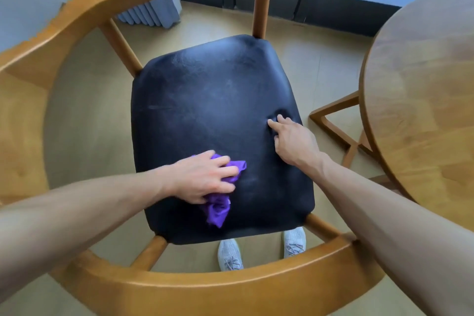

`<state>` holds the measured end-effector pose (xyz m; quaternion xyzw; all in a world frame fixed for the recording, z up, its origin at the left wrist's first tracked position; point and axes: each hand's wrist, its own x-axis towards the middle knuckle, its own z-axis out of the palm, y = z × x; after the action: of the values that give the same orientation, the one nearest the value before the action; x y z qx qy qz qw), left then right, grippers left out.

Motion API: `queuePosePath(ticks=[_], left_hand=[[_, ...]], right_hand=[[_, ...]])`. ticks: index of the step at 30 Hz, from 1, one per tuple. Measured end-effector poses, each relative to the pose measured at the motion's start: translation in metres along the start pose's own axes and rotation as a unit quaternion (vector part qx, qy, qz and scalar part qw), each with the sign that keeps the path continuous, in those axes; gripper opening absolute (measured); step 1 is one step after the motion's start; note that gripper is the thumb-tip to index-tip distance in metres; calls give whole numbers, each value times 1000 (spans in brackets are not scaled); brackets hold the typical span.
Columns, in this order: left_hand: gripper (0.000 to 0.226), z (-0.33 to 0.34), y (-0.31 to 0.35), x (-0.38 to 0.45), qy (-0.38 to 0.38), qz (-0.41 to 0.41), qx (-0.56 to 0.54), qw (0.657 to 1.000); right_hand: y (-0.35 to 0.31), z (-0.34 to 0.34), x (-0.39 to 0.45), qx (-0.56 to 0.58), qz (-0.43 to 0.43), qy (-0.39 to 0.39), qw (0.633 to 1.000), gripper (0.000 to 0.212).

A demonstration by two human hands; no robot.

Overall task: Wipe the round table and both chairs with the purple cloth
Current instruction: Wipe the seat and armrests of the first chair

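Seat (pixel 218 115) wiping: my left hand (pixel 202 177) presses its spread fingers on the purple cloth (pixel 218 209) near the front edge; my right hand (pixel 292 140), fingers apart and empty, braces at the right edge.

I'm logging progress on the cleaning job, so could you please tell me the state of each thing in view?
purple cloth: crumpled, pressed on the seat under the left hand.
left hand: palm down on the cloth, holding it.
right hand: empty, fingers pressing the seat near its right edge.
chair seat: black, smudged, dented under the right hand.
round table: bare where visible.
curtain: gathered beside the window.
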<state>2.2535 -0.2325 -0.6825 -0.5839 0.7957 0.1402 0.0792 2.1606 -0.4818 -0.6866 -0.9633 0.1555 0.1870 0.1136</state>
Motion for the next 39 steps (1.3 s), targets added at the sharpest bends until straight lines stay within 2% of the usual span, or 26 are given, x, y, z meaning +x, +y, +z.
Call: queuePosePath(ticks=[3, 7, 9, 12, 16, 18, 20, 22, 24, 27, 28, 29, 30, 31, 35, 39], left_hand=[[32, -7, -5, 28, 27, -17, -6, 999], [38, -1, 30, 49, 91, -191, -58, 976], [43, -5, 48, 79, 97, -248, -75, 961], [46, -12, 62, 102, 111, -235, -103, 960], [49, 10, 64, 44, 91, -152, -79, 981], [45, 20, 55, 2, 79, -185, -92, 975], [43, 23, 33, -29, 64, -271, -107, 955], [41, 21, -2, -47, 58, -413, -107, 903], [43, 18, -44, -53, 80, -584, -131, 797], [46, 8, -83, -29, 131, -760, -213, 599], [47, 3, -84, -11, 140, -787, -219, 560], [47, -2, -78, 12, 151, -799, -217, 541], [48, -9, -66, 36, 164, -796, -213, 542], [48, -15, -50, 60, 171, -779, -213, 564], [52, -24, 18, 129, 145, -639, -223, 721], [55, -17, 10, 98, 122, -534, -163, 820]], right_hand=[[-2, 2, 3, 8, 7, 5, 1000, 46], [-6, 4, 0, 15, 19, 30, 999, 46], [-8, 5, 1, 15, 24, 35, 999, 44], [-8, 3, 3, 5, 28, 29, 999, 43], [-11, 2, 0, -12, 33, 16, 999, 51], [-11, 3, -4, -12, 40, 7, 999, 56], [-12, 2, -5, -10, 41, 5, 999, 58], [-12, 2, -6, -9, 37, -1, 999, 60], [-9, 4, -5, -5, 37, -5, 999, 63], [-7, 8, -2, 3, 36, -2, 999, 59], [-6, 9, -1, 5, 35, -2, 999, 58], [-5, 9, 0, 6, 34, -3, 999, 57], [-4, 9, 1, 6, 34, -3, 999, 56], [-3, 8, 0, 6, 34, -3, 999, 57], [-3, 5, 1, 31, 25, -6, 999, 63], [-2, 2, -2, 34, 14, -23, 999, 70]])
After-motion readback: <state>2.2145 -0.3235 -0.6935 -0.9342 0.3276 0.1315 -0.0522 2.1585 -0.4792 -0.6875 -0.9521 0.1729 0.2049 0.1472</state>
